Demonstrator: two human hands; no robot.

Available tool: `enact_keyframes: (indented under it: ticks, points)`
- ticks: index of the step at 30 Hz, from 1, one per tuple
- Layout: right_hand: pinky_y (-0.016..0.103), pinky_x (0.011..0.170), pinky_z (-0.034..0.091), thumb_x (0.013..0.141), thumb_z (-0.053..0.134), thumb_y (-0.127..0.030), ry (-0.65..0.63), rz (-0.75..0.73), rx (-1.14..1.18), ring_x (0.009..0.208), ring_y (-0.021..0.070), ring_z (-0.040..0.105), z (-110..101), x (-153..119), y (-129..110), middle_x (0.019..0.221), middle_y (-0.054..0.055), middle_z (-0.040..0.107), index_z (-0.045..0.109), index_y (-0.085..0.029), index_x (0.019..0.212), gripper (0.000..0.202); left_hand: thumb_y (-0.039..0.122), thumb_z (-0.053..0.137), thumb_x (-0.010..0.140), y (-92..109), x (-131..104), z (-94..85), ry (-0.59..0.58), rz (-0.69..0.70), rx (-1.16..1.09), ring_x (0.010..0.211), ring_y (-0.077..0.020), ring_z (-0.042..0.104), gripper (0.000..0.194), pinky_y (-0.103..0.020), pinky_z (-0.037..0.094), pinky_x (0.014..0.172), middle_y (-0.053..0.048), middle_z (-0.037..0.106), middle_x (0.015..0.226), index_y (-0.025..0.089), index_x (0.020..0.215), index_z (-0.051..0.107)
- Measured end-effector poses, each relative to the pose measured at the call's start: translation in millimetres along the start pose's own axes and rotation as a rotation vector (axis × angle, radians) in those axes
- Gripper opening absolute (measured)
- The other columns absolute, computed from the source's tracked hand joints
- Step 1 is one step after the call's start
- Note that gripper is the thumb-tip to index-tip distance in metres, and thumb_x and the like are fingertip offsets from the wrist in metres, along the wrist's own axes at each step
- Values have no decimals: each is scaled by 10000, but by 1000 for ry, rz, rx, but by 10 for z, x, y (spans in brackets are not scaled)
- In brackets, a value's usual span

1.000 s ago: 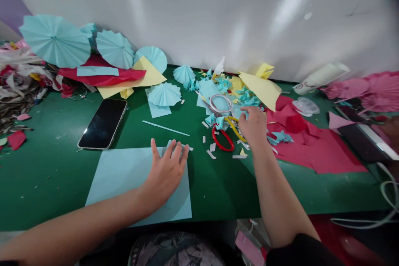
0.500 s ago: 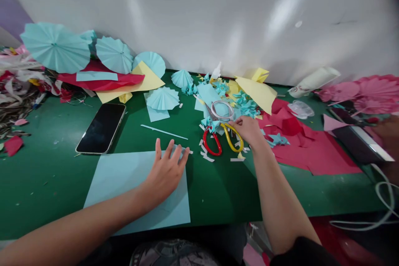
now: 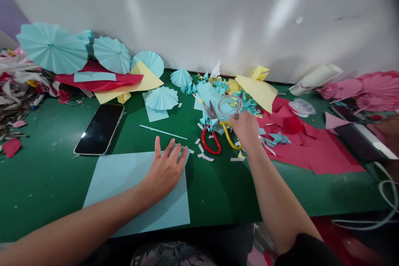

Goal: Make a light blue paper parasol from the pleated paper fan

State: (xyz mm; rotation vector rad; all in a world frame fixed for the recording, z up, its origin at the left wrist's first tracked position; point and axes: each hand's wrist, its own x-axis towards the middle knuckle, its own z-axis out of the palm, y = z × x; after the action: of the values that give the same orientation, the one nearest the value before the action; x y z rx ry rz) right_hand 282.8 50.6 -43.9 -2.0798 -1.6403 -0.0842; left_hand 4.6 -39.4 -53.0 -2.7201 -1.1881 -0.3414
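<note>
My left hand (image 3: 168, 168) lies with spread fingers on a light-blue paper sheet (image 3: 124, 191) at the table's front edge. Just beyond its fingertips is a thin blue paper strip (image 3: 163, 132). My right hand (image 3: 246, 129) is closed on the near right edge of a roll of clear tape (image 3: 229, 105), which looks tilted; the fingertips are partly hidden. Beneath that hand lie scissors with open blades, one red handle (image 3: 211, 141) and one yellow handle (image 3: 229, 135). Small blue folded paper pieces (image 3: 208, 123) and white scraps (image 3: 205, 157) lie around the scissors.
A phone (image 3: 99, 129) rests at left. Pleated blue paper fans (image 3: 54, 48) stand along the wall. Red paper (image 3: 318, 158) and a dark device (image 3: 363, 141) with a white cable (image 3: 389, 187) lie at right. Yellow paper (image 3: 258, 91) sits at the back.
The tape roll has shifted up and to the right and tilted, with my right hand at its edge. My left hand has stayed on the blue sheet.
</note>
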Motion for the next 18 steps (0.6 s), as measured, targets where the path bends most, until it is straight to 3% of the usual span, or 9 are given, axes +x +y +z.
enact_keyframes:
  ticks: [4,8,11,13,18]
  points:
    - [466,675,422,782,393,-234,106,120,-73,808,330,579,-74,54,-87,805,201,602,514,-90,977,272,74,366,849,-22,9,-6,-5,-2,-21,1189,-316,447,381,-685,119,994,-168,578,1152,93,1205,499]
    - [497,794,405,812,328,-213,189,31,18,935,313,556,-107,72,-154,989,208,594,508,-110,1054,319,31,321,842,-89,33,-17,-28,-9,-41,1211,-302,432,404,-673,119,1005,-176,568,1177,74,1200,502]
    - [467,810,413,803,356,-221,81,-3,195,882,273,568,-87,8,-189,906,143,622,520,-156,984,252,24,303,835,-151,51,-1,23,-18,-47,1198,-305,448,412,-661,137,1011,-186,576,1168,67,1177,527]
    - [419,736,442,800,377,-231,-11,27,284,746,237,580,-72,-55,-210,779,87,631,524,-182,934,205,27,306,832,-179,59,21,55,-32,-50,1185,-302,464,410,-640,164,1019,-185,586,1154,69,1166,541]
    - [292,543,412,820,401,-360,-77,90,430,569,153,513,-73,-214,-289,701,29,581,553,-185,928,255,69,339,845,-193,76,71,106,-51,-55,1159,-295,490,367,-586,241,1021,-166,607,1129,69,1133,566]
